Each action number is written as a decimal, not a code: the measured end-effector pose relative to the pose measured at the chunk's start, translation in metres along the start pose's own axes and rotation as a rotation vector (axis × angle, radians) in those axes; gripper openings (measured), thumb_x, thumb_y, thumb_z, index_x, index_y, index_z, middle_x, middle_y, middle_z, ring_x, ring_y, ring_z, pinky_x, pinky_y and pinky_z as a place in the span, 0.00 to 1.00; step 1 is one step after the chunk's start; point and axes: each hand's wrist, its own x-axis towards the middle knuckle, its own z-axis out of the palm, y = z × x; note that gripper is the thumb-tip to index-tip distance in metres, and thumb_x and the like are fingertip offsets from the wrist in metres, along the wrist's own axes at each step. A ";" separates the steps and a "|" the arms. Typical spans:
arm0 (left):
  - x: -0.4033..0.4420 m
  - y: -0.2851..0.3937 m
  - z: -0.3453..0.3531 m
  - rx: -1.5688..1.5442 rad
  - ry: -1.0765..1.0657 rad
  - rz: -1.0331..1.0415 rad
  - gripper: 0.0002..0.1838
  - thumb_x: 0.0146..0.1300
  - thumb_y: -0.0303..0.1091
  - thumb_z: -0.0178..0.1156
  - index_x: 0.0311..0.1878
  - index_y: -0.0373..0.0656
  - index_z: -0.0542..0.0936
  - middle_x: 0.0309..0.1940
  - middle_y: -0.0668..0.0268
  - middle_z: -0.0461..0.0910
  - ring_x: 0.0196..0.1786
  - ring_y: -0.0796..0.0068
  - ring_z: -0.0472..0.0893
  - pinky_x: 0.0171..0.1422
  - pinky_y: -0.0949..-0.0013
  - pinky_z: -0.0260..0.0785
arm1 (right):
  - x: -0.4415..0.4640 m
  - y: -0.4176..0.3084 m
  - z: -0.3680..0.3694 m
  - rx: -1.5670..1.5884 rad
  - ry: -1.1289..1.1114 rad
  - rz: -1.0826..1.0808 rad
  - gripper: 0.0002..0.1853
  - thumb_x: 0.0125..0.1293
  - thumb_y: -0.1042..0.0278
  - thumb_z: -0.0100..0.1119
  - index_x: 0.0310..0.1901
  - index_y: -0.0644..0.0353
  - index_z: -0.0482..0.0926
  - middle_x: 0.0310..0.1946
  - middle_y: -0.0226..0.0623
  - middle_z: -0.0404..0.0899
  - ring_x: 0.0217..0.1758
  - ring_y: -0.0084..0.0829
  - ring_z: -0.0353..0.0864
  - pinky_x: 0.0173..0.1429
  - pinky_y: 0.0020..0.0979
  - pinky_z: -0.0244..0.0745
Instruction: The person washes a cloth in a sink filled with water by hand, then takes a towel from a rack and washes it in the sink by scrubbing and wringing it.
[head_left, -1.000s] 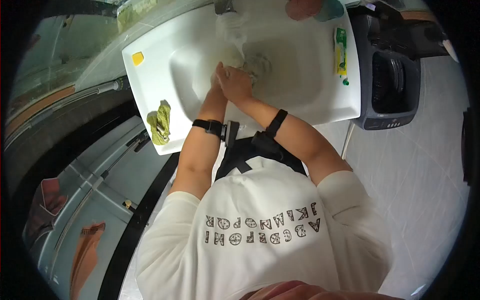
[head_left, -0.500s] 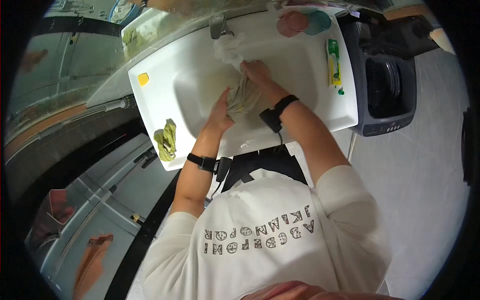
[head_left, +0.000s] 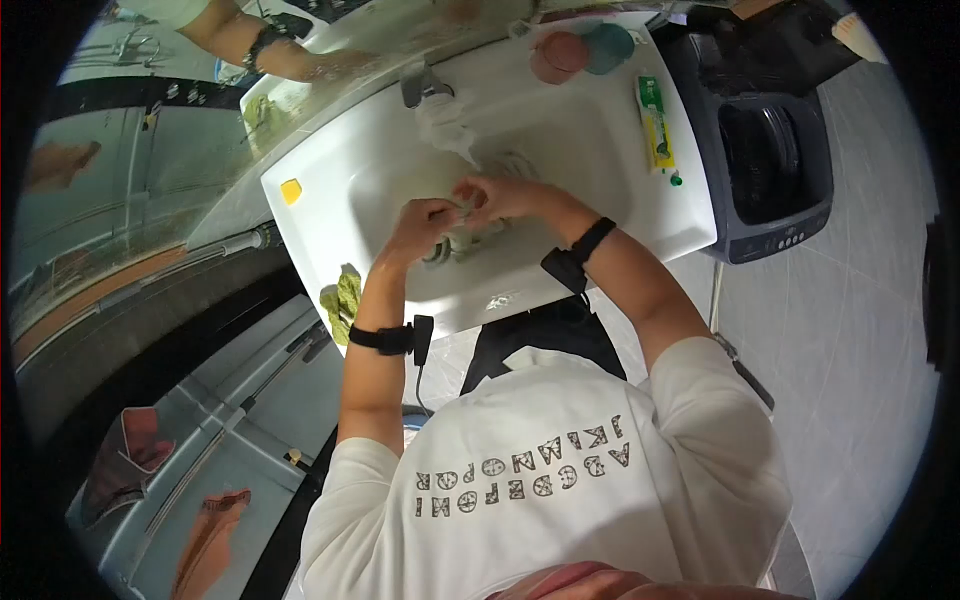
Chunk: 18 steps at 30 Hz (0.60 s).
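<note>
1. At the far left of the sink [head_left: 302, 240], a yellow block [head_left: 291, 191] sits on the flat rim, with a crumpled green cloth [head_left: 347, 296] nearer the body, just beside the left forearm.
2. The left hand [head_left: 418, 230] is over the basin, its fingers drawn in narrow and pinching the pale cloth. A light, steady hold here would serve best, fixing one part while the other hand works.
3. Beyond it stands the faucet [head_left: 426, 86], with water running from its mouth into the basin. Bringing the soiled folds under that stream, and turning them often, would likely rinse them more evenly than rubbing off to one side.
4. The pale cloth [head_left: 468, 238] is in the basin, between and below the two hands, bunched rather than spread. Its visible folds reach from the fingers toward the near wall; the hands cover much of it, so its long axis and which end leads cannot be told.
5. The right hand [head_left: 505, 198] meets the left from the other side, fingers bent and closed on the cloth. Short rubs, knuckles low, should limit splashing.
6. Farther right, a pink cup [head_left: 558, 58] and a toothpaste tube [head_left: 655, 125] rest on the rim.
</note>
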 end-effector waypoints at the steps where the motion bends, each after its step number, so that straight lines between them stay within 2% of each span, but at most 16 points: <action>1: -0.010 0.007 -0.004 -0.083 0.012 0.080 0.14 0.55 0.36 0.61 0.40 0.35 0.78 0.36 0.64 0.79 0.46 0.69 0.74 0.46 0.64 0.65 | -0.006 0.004 0.000 -0.143 -0.136 0.067 0.32 0.50 0.60 0.67 0.55 0.65 0.67 0.47 0.40 0.72 0.44 0.34 0.74 0.49 0.32 0.69; 2: -0.019 0.000 -0.008 -0.078 0.007 0.083 0.14 0.55 0.36 0.61 0.40 0.35 0.78 0.36 0.64 0.79 0.46 0.69 0.74 0.46 0.64 0.65 | -0.007 0.024 -0.001 -0.142 -0.128 0.068 0.32 0.50 0.60 0.67 0.55 0.65 0.67 0.47 0.40 0.72 0.44 0.34 0.74 0.49 0.32 0.69; 3: -0.029 -0.011 -0.015 -0.340 0.110 0.178 0.15 0.59 0.38 0.57 0.43 0.35 0.77 0.39 0.62 0.78 0.48 0.68 0.74 0.49 0.63 0.65 | -0.005 0.056 -0.001 -0.375 -0.085 0.085 0.34 0.50 0.59 0.68 0.56 0.65 0.66 0.48 0.41 0.72 0.45 0.33 0.73 0.49 0.32 0.69; 4: -0.034 -0.014 -0.020 -0.600 0.215 0.274 0.16 0.64 0.40 0.53 0.45 0.36 0.76 0.43 0.61 0.78 0.49 0.66 0.74 0.52 0.62 0.65 | -0.005 0.054 -0.003 -0.609 -0.038 0.100 0.36 0.49 0.58 0.69 0.57 0.65 0.66 0.49 0.41 0.71 0.46 0.31 0.73 0.49 0.32 0.70; 5: -0.031 -0.017 -0.019 -0.590 0.215 0.277 0.16 0.64 0.40 0.53 0.45 0.36 0.76 0.43 0.61 0.78 0.49 0.66 0.74 0.52 0.62 0.65 | -0.004 0.053 -0.006 -0.607 -0.030 0.093 0.36 0.49 0.58 0.69 0.57 0.65 0.66 0.49 0.41 0.71 0.46 0.31 0.73 0.49 0.32 0.70; 7: -0.027 -0.023 -0.009 -1.570 0.412 0.136 0.21 0.69 0.45 0.43 0.53 0.38 0.71 0.51 0.55 0.73 0.56 0.59 0.71 0.62 0.56 0.60 | -0.013 0.041 -0.005 0.040 0.201 0.216 0.35 0.50 0.53 0.69 0.57 0.63 0.68 0.51 0.45 0.71 0.47 0.36 0.74 0.49 0.33 0.70; 8: -0.022 -0.027 -0.005 -1.630 0.289 0.124 0.25 0.70 0.49 0.37 0.58 0.39 0.66 0.55 0.54 0.69 0.61 0.54 0.67 0.67 0.49 0.54 | -0.013 0.029 0.003 0.044 0.203 0.217 0.35 0.50 0.53 0.69 0.57 0.63 0.68 0.51 0.45 0.71 0.47 0.36 0.74 0.49 0.33 0.70; 9: -0.010 -0.032 0.005 -1.630 0.287 0.119 0.25 0.70 0.49 0.37 0.58 0.39 0.66 0.55 0.54 0.69 0.61 0.54 0.67 0.67 0.49 0.54 | -0.007 0.015 0.017 0.028 0.316 0.078 0.36 0.50 0.47 0.65 0.56 0.65 0.69 0.50 0.49 0.72 0.50 0.40 0.73 0.52 0.35 0.69; 10: 0.009 -0.041 0.019 -1.687 0.269 0.007 0.26 0.70 0.49 0.36 0.59 0.37 0.65 0.58 0.53 0.67 0.62 0.54 0.65 0.67 0.48 0.53 | -0.002 -0.001 0.031 0.009 0.428 -0.062 0.39 0.51 0.40 0.62 0.54 0.67 0.71 0.49 0.53 0.73 0.54 0.45 0.72 0.55 0.37 0.68; 11: 0.030 -0.049 0.033 -1.742 0.250 -0.104 0.27 0.70 0.48 0.35 0.60 0.36 0.65 0.61 0.53 0.64 0.64 0.55 0.63 0.67 0.47 0.53 | -0.002 -0.017 0.047 0.007 0.429 -0.059 0.39 0.51 0.40 0.62 0.54 0.67 0.71 0.49 0.53 0.73 0.54 0.45 0.72 0.55 0.37 0.68; 12: 0.051 -0.059 0.048 -1.747 0.248 -0.101 0.27 0.70 0.48 0.35 0.60 0.36 0.65 0.61 0.53 0.64 0.64 0.55 0.63 0.67 0.47 0.53 | -0.003 -0.036 0.064 -0.179 0.506 -0.055 0.36 0.53 0.40 0.58 0.51 0.68 0.73 0.46 0.54 0.75 0.51 0.46 0.74 0.54 0.38 0.69; 13: 0.072 -0.067 0.064 -1.897 0.211 -0.032 0.26 0.69 0.49 0.36 0.60 0.39 0.65 0.58 0.55 0.67 0.62 0.55 0.65 0.66 0.49 0.55 | 0.000 -0.046 0.072 -0.367 0.580 -0.053 0.33 0.56 0.40 0.54 0.48 0.69 0.75 0.43 0.54 0.76 0.49 0.48 0.75 0.52 0.40 0.70; 14: 0.080 -0.064 0.071 -1.974 0.193 0.002 0.26 0.69 0.50 0.37 0.60 0.40 0.65 0.57 0.57 0.69 0.62 0.54 0.66 0.66 0.51 0.56 | 0.011 -0.035 0.074 -0.372 0.578 -0.052 0.33 0.56 0.40 0.54 0.48 0.69 0.75 0.43 0.54 0.76 0.49 0.48 0.75 0.52 0.40 0.70; 16: 0.094 -0.059 0.084 -2.062 0.168 0.039 0.26 0.69 0.50 0.38 0.60 0.41 0.65 0.56 0.58 0.70 0.61 0.54 0.67 0.65 0.52 0.58 | 0.029 -0.010 0.066 -0.568 0.581 0.162 0.29 0.61 0.41 0.47 0.38 0.67 0.78 0.38 0.54 0.78 0.44 0.50 0.77 0.49 0.43 0.71; 17: 0.098 -0.058 0.089 -2.052 0.161 0.017 0.26 0.69 0.50 0.39 0.60 0.41 0.65 0.56 0.58 0.69 0.61 0.55 0.67 0.65 0.52 0.58 | 0.031 -0.009 0.055 -0.567 0.573 0.166 0.29 0.61 0.41 0.47 0.38 0.67 0.78 0.38 0.54 0.78 0.44 0.50 0.77 0.49 0.43 0.71; 18: 0.099 -0.058 0.094 -2.025 0.148 -0.015 0.25 0.69 0.49 0.39 0.61 0.41 0.65 0.57 0.58 0.69 0.61 0.56 0.67 0.65 0.53 0.58 | 0.032 -0.008 0.041 -0.391 0.678 0.244 0.27 0.62 0.43 0.46 0.34 0.66 0.79 0.35 0.53 0.78 0.42 0.51 0.77 0.48 0.45 0.71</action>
